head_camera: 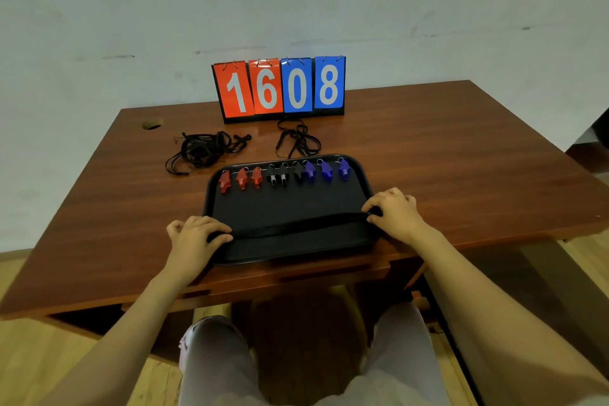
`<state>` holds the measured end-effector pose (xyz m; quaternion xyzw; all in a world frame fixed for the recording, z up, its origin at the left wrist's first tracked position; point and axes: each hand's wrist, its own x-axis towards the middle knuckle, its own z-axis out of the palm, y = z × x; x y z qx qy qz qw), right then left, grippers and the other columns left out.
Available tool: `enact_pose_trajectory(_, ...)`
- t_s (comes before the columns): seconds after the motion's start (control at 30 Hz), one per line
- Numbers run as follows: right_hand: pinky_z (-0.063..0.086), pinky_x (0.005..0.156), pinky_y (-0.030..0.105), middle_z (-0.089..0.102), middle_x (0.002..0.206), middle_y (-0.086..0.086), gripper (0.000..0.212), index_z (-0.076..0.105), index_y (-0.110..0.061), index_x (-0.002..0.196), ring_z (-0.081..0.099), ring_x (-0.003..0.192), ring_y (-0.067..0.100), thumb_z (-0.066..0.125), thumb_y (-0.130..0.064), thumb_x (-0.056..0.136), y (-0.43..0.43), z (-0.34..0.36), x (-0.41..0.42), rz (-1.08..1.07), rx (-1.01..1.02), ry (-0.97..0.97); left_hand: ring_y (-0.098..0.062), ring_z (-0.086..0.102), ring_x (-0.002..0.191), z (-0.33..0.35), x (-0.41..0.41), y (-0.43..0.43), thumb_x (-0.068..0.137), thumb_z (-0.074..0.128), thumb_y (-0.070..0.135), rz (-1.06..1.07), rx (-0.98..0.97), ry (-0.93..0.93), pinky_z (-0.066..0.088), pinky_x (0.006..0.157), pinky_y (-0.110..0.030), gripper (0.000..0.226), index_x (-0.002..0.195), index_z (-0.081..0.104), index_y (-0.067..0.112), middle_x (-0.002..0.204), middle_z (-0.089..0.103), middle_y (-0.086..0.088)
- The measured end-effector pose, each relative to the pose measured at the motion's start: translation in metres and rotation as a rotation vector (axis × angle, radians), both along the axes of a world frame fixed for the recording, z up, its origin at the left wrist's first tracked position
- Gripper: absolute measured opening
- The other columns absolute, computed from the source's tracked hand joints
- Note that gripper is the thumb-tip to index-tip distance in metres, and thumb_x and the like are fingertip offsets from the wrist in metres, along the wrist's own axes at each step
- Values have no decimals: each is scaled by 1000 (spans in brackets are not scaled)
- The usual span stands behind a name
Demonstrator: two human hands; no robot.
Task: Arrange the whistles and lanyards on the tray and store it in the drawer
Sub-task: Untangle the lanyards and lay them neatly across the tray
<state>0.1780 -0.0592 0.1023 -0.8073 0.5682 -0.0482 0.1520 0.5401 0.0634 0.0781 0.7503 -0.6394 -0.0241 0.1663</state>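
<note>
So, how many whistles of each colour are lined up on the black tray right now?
Red plastic whistles: 3
Black plastic whistles: 3
Blue plastic whistles: 3
Total: 9 whistles, in one row along the far side of the black rectangular tray.
Not counted: the black cord lanyard pinched by left hand and right hand across the tray.

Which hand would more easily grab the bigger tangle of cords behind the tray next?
Probably the left hand: the bigger tangle lies off the far left corner of the tray, on that side. The right hand would have to cross the whistles.
</note>
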Motion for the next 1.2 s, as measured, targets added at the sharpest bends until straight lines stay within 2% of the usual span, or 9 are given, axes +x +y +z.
enact_pose_trajectory(0.13, 21, 96, 42, 52, 133, -9, 30, 60, -31, 117, 30, 127, 19, 64, -31, 87, 3, 11, 13, 26, -64, 34, -19, 49, 103, 1, -10, -3, 75, 75, 38, -82, -34, -275, 20, 87, -42, 27, 97, 71, 24, 97, 68, 6)
enact_pose_trajectory(0.2, 20, 95, 40, 50, 135, -10, 31, 59, -31, 118, 29, 127, 19, 63, -33, 88, 3, 15, 25, 74, -67, 43, -19, 49, 98, 5, -24, -9, 70, 77, 41, -130, -73, -337, 21, 86, -41, 32, 95, 71, 22, 92, 68, 5)
enact_pose_trajectory(0.3, 21, 97, 39, 52, 132, -8, 29, 58, -31, 119, 31, 126, 18, 59, -34, 90, 0, 16, 49, 127, -56, 32, -20, 54, 104, 13, -49, -26, 78, 68, 48, -189, -49, -294, 20, 87, -39, 36, 103, 69, 23, 101, 68, 5)
enact_pose_trajectory(0.47, 28, 104, 42, 56, 128, 0, 33, 55, -25, 125, 37, 127, 24, 55, -32, 93, -18, 19, 96, 210, -24, 11, -17, 43, 120, 26, -79, -72, 91, 50, 44, -180, 4, -141, 17, 97, -37, 36, 122, 56, 27, 125, 57, 5)
enact_pose_trajectory(0.63, 35, 100, 45, 59, 124, 3, 29, 58, -22, 122, 45, 121, 27, 51, -29, 94, -62, 34, 134, 231, -29, -34, -23, 46, 114, 41, -71, -129, 92, 51, 32, -55, 28, -48, 24, 94, -39, 27, 116, 60, 25, 118, 59, 0)
enact_pose_trajectory(0.77, 37, 100, 43, 57, 126, 6, 30, 56, -19, 125, 45, 121, 28, 47, -22, 96, -107, 44, 163, 222, -40, -60, -29, 46, 114, 52, -50, -173, 92, 49, 26, -16, 137, -101, 27, 97, -43, 27, 114, 61, 18, 119, 57, -7)
enact_pose_trajectory(0.93, 35, 96, 41, 54, 127, 11, 36, 49, -20, 130, 41, 122, 30, 39, -10, 97, -163, 41, 200, 192, -28, 88, -32, 46, 114, 52, -29, -225, 92, 48, 23, -15, 256, -73, 27, 101, -46, 25, 110, 61, 13, 118, 56, -11)
enact_pose_trajectory(1.07, 32, 99, 46, 55, 124, 13, 28, 53, -13, 121, 38, 123, 32, 40, -20, 98, -193, 22, 221, 141, 1, 154, -34, 47, 114, 35, -23, -253, 93, 46, 24, -39, 292, -36, 28, 102, -48, 26, 109, 60, 9, 118, 57, -14)
enact_pose_trajectory(1.2, 29, 105, 49, 53, 130, 13, 37, 54, -7, 122, 37, 128, 32, 45, -33, 97, -204, 1, 232, 54, -35, 119, -31, 49, 114, 17, -27, -272, 92, 50, 40, 1, 261, -34, 30, 101, -46, 35, 108, 60, 11, 118, 57, -11)
